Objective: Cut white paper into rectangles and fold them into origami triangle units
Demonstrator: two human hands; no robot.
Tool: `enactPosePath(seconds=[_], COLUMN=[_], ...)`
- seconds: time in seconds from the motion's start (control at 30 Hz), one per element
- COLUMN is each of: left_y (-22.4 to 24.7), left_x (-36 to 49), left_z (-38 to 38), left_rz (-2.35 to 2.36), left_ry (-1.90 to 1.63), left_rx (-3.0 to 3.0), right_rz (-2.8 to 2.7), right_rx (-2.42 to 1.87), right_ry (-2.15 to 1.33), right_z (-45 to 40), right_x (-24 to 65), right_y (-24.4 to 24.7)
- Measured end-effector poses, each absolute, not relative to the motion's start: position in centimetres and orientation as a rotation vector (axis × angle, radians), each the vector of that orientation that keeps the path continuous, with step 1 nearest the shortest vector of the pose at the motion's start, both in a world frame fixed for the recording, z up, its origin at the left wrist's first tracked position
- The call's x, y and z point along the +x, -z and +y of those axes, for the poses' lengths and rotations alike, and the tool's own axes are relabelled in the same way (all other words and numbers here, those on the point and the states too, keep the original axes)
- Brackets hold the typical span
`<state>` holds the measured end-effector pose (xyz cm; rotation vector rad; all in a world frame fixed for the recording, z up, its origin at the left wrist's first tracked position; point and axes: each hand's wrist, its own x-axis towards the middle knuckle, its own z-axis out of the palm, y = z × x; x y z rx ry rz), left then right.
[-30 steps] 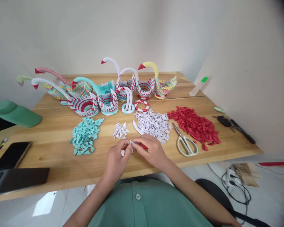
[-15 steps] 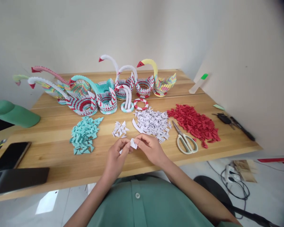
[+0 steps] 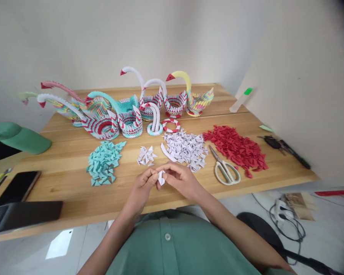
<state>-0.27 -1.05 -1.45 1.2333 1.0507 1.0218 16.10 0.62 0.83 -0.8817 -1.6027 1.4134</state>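
Between my left hand (image 3: 143, 188) and my right hand (image 3: 183, 181) is a small white folded paper piece (image 3: 161, 177), pinched by the thumbs and fingers of both just over the table's front part. Beyond my hands lies a small cluster of white paper triangles (image 3: 146, 156). A curved white strip of joined pieces (image 3: 167, 153) rests against the larger white triangle pile (image 3: 187, 149). To the left is a teal triangle pile (image 3: 104, 162), to the right a red one (image 3: 236, 147). White-handled scissors (image 3: 226, 170) lie right of my right hand.
Several paper swans (image 3: 132, 122) stand at the back. A red-and-white ring (image 3: 171, 126) sits before them. At left are a green bottle-like object (image 3: 25, 137), a phone (image 3: 17, 187) and a dark grey device (image 3: 28, 215). Keys (image 3: 272, 142) and a black pen-like object (image 3: 295, 154) lie right.
The white piece has turned and looks narrower between my fingers. My right fingers have closed in over it. The whole view has shifted slightly.
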Motion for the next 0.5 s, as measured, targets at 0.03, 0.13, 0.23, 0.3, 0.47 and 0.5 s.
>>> enactPosePath(seconds=[0.03,0.13,0.23,0.3,0.47,0.5], left_y=[1.6,1.8,1.7,1.6,0.8,0.7], left_x=[-0.2,0.0,0.1,0.0,-0.2,-0.2], left_z=[-1.1,-1.0,-1.1,-1.2,-1.4,-1.4], left_rz=[1.012,0.949,1.047,1.139,1.263,1.287], left_ry=[-1.019,-1.062,-1.209,-1.289,-1.310,-1.302], left_rx=[1.167,0.992,0.991,1.101,1.563,1.634], right_rz=[-1.580,-1.550,-1.638,-1.713,-1.788,-1.787], right_rx=[-0.848,-0.856,-1.009,-1.085,-1.079,-1.077], right_ry=[-1.459,-1.474,-1.222,-1.028,-0.829,-0.825], right_z=[0.6,0.5,0.5,0.6,0.5,0.5], right_x=[16.1,16.0,16.0,16.0,16.0,16.0], right_y=[-0.9,-0.7,-0.5,-0.6,-1.0,-1.0])
